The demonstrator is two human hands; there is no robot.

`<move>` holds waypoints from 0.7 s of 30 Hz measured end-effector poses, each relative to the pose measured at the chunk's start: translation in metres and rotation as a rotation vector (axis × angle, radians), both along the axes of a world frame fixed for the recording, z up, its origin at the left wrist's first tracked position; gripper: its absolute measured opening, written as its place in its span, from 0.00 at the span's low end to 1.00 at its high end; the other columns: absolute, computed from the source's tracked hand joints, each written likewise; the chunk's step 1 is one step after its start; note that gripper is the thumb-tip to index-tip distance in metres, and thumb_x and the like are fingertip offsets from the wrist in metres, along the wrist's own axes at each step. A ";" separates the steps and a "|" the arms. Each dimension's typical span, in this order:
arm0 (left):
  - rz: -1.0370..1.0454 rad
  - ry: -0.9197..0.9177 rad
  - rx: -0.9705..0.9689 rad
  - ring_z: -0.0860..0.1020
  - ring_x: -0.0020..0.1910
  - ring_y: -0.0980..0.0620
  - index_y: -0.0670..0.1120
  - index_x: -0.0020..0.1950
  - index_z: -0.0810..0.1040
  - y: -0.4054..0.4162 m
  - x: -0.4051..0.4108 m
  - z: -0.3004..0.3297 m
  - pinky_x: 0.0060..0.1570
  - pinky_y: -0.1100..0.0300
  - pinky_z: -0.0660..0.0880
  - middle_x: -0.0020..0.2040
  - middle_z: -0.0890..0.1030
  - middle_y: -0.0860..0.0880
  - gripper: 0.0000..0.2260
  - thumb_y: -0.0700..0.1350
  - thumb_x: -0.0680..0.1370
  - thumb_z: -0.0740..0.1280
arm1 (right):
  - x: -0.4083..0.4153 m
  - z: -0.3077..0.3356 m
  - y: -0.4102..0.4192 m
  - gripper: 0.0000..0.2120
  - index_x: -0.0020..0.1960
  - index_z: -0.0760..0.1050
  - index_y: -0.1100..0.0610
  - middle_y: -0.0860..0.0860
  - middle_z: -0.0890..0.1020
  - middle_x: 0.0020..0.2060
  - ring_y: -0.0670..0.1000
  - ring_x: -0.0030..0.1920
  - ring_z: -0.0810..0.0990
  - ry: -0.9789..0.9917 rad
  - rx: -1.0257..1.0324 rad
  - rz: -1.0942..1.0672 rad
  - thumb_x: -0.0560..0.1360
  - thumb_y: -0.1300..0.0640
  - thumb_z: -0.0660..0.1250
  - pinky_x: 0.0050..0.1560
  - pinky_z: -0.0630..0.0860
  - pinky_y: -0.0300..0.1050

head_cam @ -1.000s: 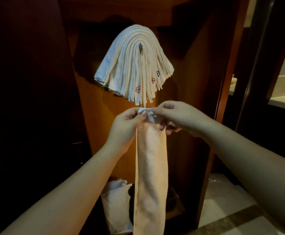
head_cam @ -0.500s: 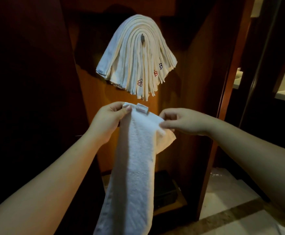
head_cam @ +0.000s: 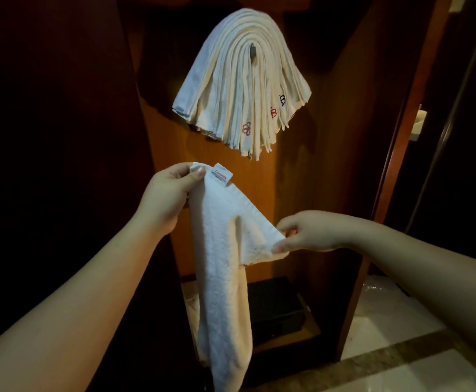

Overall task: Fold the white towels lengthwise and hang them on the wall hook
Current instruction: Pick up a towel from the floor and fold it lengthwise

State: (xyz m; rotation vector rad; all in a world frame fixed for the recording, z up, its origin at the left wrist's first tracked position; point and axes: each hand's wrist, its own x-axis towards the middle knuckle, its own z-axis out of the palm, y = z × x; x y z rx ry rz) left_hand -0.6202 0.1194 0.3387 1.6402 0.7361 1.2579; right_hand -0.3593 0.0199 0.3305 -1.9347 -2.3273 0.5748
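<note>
A: White terry towel (head_cam: pixel 225 281) hanging long, below the wall hook (head_cam: pixel 252 49), in front of the wooden panel (head_cam: pixel 293 176). Pinched at the top corner by the left hand (head_cam: pixel 169 193), thumb and fingers closed on the cloth beside the label (head_cam: pixel 222 175).

B: And lower on the right, caught at a second corner by the right hand (head_cam: pixel 313 232), fingertips clamped on the fabric. Both hands gripping, then, set well apart, with the top edge slanting down between them.

A: Likely trouble: uneven corners. Brought together like that, probably a crooked lengthwise fold, with one layer sagging out.

B: Also only light pinches on heavy-looking cloth. Could slip from either grip and drop to the floor (head_cam: pixel 418 372) or onto the dark box (head_cam: pixel 276 304) on the low shelf.

A: Worse risk higher up. Hook already loaded with a thick fan of folded towels (head_cam: pixel 231 89), barely any metal showing.

B: Hard to tell how much room remains. Pushed on carelessly, might dislodge the hung stack or simply slide off.
</note>
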 end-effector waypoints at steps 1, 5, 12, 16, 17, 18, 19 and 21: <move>0.015 -0.014 0.003 0.85 0.44 0.53 0.52 0.50 0.87 0.001 -0.003 0.001 0.36 0.63 0.79 0.49 0.87 0.49 0.07 0.49 0.78 0.68 | -0.001 0.002 0.001 0.15 0.61 0.80 0.49 0.47 0.82 0.52 0.43 0.50 0.79 0.058 0.046 0.006 0.79 0.43 0.67 0.48 0.75 0.37; 0.100 0.016 -0.031 0.84 0.47 0.50 0.55 0.50 0.86 0.009 -0.022 -0.007 0.50 0.45 0.81 0.49 0.87 0.50 0.07 0.50 0.78 0.68 | 0.011 0.014 0.009 0.08 0.47 0.78 0.48 0.45 0.81 0.41 0.39 0.37 0.78 0.310 0.229 -0.062 0.77 0.43 0.68 0.36 0.73 0.31; 0.137 0.101 -0.069 0.85 0.47 0.49 0.53 0.47 0.86 0.015 -0.033 -0.013 0.56 0.40 0.78 0.46 0.86 0.48 0.08 0.45 0.80 0.68 | 0.025 0.032 0.020 0.02 0.49 0.77 0.41 0.41 0.79 0.47 0.41 0.48 0.77 0.080 0.132 0.008 0.78 0.44 0.67 0.43 0.71 0.34; 0.082 0.166 -0.030 0.85 0.47 0.52 0.54 0.48 0.86 0.012 -0.029 -0.016 0.45 0.56 0.83 0.47 0.86 0.50 0.09 0.44 0.81 0.67 | 0.027 0.048 0.021 0.13 0.53 0.78 0.46 0.42 0.79 0.46 0.42 0.46 0.77 -0.265 0.198 0.050 0.79 0.39 0.62 0.45 0.75 0.38; 0.069 0.179 -0.021 0.85 0.46 0.53 0.55 0.48 0.86 0.010 -0.026 -0.016 0.43 0.60 0.82 0.47 0.86 0.50 0.09 0.45 0.81 0.67 | 0.026 0.046 0.022 0.14 0.50 0.78 0.45 0.42 0.78 0.42 0.42 0.43 0.76 -0.325 0.200 0.048 0.79 0.37 0.61 0.41 0.74 0.38; 0.056 0.186 -0.012 0.85 0.45 0.54 0.55 0.47 0.86 0.008 -0.022 -0.017 0.41 0.62 0.81 0.46 0.86 0.51 0.09 0.45 0.81 0.66 | 0.024 0.043 0.023 0.15 0.47 0.77 0.45 0.42 0.77 0.39 0.43 0.39 0.75 -0.370 0.209 0.043 0.79 0.36 0.60 0.37 0.70 0.38; 0.052 0.186 -0.011 0.85 0.45 0.55 0.55 0.47 0.85 0.006 -0.020 -0.018 0.40 0.63 0.81 0.46 0.86 0.52 0.09 0.45 0.81 0.66 | 0.024 0.039 0.024 0.16 0.45 0.76 0.47 0.43 0.76 0.36 0.44 0.36 0.74 -0.386 0.230 0.036 0.79 0.36 0.60 0.34 0.67 0.38; 0.064 0.169 -0.015 0.84 0.44 0.56 0.55 0.48 0.85 0.004 -0.016 -0.021 0.38 0.65 0.80 0.45 0.86 0.53 0.09 0.45 0.82 0.66 | 0.027 0.033 0.025 0.15 0.42 0.75 0.51 0.47 0.75 0.35 0.46 0.34 0.71 -0.277 0.317 -0.015 0.80 0.41 0.63 0.32 0.64 0.39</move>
